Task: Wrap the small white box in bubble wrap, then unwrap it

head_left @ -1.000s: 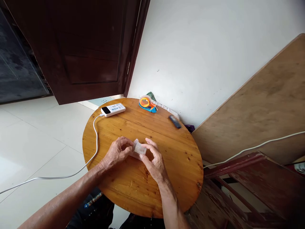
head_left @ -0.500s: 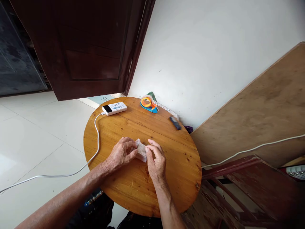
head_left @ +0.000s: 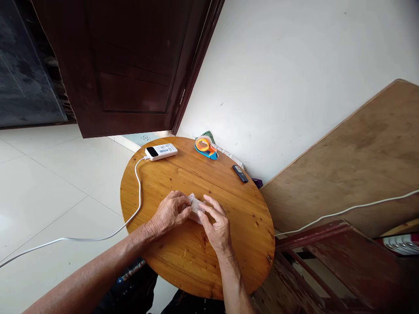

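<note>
Left hand [head_left: 170,213] and right hand [head_left: 218,224] pinched small clear packet [head_left: 196,204] between fingertips, low over middle of round table [head_left: 209,261]. Best worked with one hand steadying, other easing edge gently; thin film probably tore easily. Packet looked crumpled, translucent, contents unclear. Beyond: white charger [head_left: 161,151], tape dispenser [head_left: 205,146].

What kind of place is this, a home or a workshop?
Probably a room in a home: a small round wooden table beside a dark wooden door, on a white tiled floor.
</note>
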Action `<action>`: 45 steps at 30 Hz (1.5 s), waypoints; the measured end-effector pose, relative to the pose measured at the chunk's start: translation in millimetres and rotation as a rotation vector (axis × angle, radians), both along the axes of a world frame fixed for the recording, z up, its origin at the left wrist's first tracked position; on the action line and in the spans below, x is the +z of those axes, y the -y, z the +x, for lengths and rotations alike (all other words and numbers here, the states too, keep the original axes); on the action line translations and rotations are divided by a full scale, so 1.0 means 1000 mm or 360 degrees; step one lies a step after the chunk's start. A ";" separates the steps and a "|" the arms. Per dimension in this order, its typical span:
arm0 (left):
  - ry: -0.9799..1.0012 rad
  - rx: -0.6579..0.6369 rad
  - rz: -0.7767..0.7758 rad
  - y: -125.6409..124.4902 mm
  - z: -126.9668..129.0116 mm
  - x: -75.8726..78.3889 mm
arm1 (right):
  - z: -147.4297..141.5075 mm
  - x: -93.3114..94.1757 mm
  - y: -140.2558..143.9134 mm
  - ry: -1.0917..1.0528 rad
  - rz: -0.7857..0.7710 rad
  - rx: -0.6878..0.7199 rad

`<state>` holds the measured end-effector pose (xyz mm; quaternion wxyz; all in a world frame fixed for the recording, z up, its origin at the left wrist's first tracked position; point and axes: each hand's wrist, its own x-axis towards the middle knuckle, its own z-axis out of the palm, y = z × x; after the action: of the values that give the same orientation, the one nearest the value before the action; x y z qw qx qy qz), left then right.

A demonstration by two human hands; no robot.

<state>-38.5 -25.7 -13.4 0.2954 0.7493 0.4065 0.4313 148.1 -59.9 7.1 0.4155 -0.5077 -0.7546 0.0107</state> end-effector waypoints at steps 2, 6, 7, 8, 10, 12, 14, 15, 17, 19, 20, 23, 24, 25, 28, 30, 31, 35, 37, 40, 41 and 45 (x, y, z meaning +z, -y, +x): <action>0.0009 -0.0007 -0.0004 0.000 0.001 0.001 | -0.002 -0.001 -0.001 0.0039 0.0093 -0.0032; 0.0024 -0.0023 -0.0030 0.001 0.001 0.002 | -0.011 -0.001 -0.001 0.0062 0.0219 -0.0110; 0.0021 -0.0030 -0.0032 0.001 0.000 0.002 | -0.012 0.000 -0.002 0.0042 0.0210 -0.0123; 0.0018 -0.0034 -0.0033 0.001 0.000 0.002 | -0.013 0.001 -0.003 0.0015 0.0186 -0.0131; 0.0020 -0.0051 -0.0032 0.001 0.000 0.002 | -0.014 0.007 -0.007 -0.0044 0.0107 -0.0138; 0.0040 -0.0083 -0.0035 0.001 0.000 0.002 | -0.013 0.015 -0.014 -0.0080 0.0022 -0.0133; 0.0055 -0.0104 -0.0037 0.002 0.000 0.003 | -0.011 0.025 -0.023 -0.0078 -0.0045 -0.0116; 0.0050 -0.0109 -0.0041 0.003 0.000 0.003 | -0.010 0.029 -0.027 -0.0067 -0.0071 -0.0102; 0.0021 -0.0107 -0.0049 0.004 0.001 0.004 | -0.009 0.036 -0.034 -0.0061 -0.0120 -0.0068; -0.0007 -0.0126 -0.0055 0.005 0.001 0.005 | -0.008 0.038 -0.038 -0.0119 -0.0183 -0.0050; -0.0011 -0.0136 -0.0055 0.006 0.002 0.005 | -0.008 0.038 -0.039 -0.0170 -0.0227 -0.0050; 0.0014 -0.0092 -0.0068 0.004 0.003 0.002 | -0.008 0.036 -0.036 -0.0304 -0.0352 -0.0070; 0.0034 -0.0045 -0.0083 0.003 0.003 0.001 | -0.008 0.036 -0.035 -0.0323 -0.0373 -0.0075; 0.0059 0.0005 -0.0108 0.002 0.004 -0.001 | -0.009 0.038 -0.033 -0.0329 -0.0382 -0.0075; 0.0096 0.0060 -0.0215 0.001 0.005 -0.004 | -0.013 0.046 -0.025 -0.0312 -0.0376 -0.0043; 0.0066 -0.0031 -0.0292 0.001 0.005 -0.004 | -0.015 0.054 -0.020 -0.0280 -0.0389 0.0011; 0.0048 -0.0092 -0.0324 0.002 0.005 -0.003 | -0.017 0.058 -0.017 -0.0258 -0.0401 0.0041; 0.0133 -0.0269 -0.0373 0.006 0.005 -0.003 | -0.015 0.072 -0.016 -0.0187 -0.0384 0.0083; 0.0224 -0.0315 -0.0335 0.007 0.007 -0.005 | -0.009 0.077 -0.023 -0.0173 -0.0344 0.0061; 0.0287 -0.0351 -0.0262 0.008 0.008 -0.005 | 0.004 0.080 -0.040 -0.0176 -0.0331 0.0013; 0.0291 -0.0364 -0.0245 0.009 0.008 -0.004 | 0.008 0.080 -0.046 -0.0185 -0.0329 -0.0010; 0.0283 -0.0447 -0.0222 0.011 0.005 0.005 | 0.022 0.079 -0.071 -0.0276 -0.0349 -0.0095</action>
<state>-33.8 -37.0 -8.8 0.4389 0.7353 0.2989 0.4212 169.7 10.6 86.3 0.4213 -0.5694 -0.6948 0.1247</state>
